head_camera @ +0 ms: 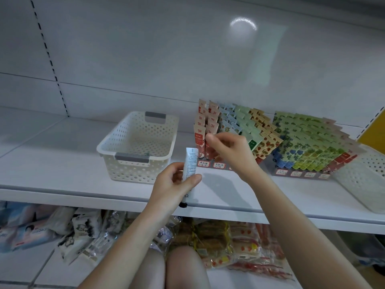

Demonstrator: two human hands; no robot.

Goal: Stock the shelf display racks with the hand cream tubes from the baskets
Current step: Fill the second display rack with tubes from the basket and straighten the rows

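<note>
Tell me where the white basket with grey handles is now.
In the head view the basket stands on the shelf, left of centre, beside the left rack of tubes and just behind the left hand holding one tube.

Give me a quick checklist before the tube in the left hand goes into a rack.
1. Grip: the left hand holds the tube round its middle. Ok.
2. Orientation: cap down and crimp up, like the racked ones. Ok.
3. Facing: the tube's printed back faces the camera. Not ok if the fronts should show.
4. Free slot: the right hand covers part of the left rack's front row. Cannot tell.
5. Right hand: its fingers are curled at the front tubes. Whether it holds one: cannot tell.
6. Stock: no tubes show in the left basket. The inside of the right basket: cannot tell.
</note>
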